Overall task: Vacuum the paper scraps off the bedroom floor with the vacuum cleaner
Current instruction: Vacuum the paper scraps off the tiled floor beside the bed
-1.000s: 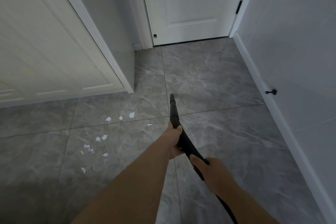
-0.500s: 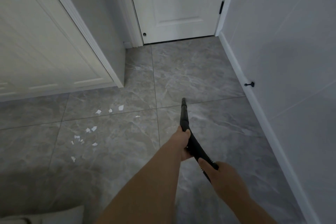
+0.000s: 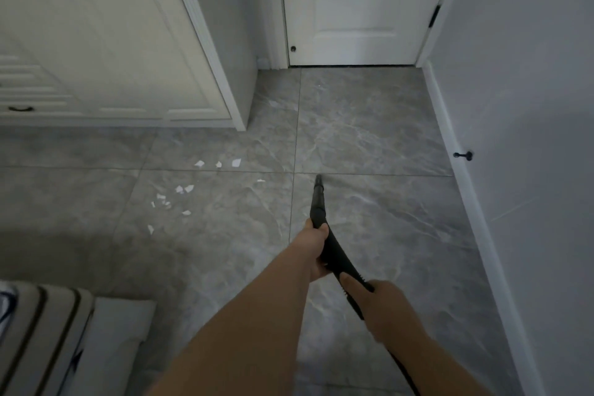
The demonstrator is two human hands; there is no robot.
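Note:
I hold a black vacuum wand (image 3: 318, 202) in both hands, its nozzle tip pointing forward just above the grey tiled floor (image 3: 369, 145). My left hand (image 3: 316, 247) grips the wand near its middle. My right hand (image 3: 381, 299) grips the handle further back, where the black hose runs down past my forearm. Several white paper scraps (image 3: 180, 193) lie scattered on the tiles to the left of the nozzle, the nearest small scrap (image 3: 261, 180) a short way left of the tip. The vacuum's body is out of view.
A white wardrobe (image 3: 112, 42) fills the left, its corner jutting toward the middle. A closed white door (image 3: 353, 10) stands ahead. The right wall (image 3: 530, 106) has a white skirting board and a black doorstop (image 3: 463, 155). Striped bedding (image 3: 48, 341) shows at bottom left.
The view has swung left and pulled back, bringing bedding into the bottom left. Both hands keep their grip on the wand, and the nozzle now sits closer to the scraps.

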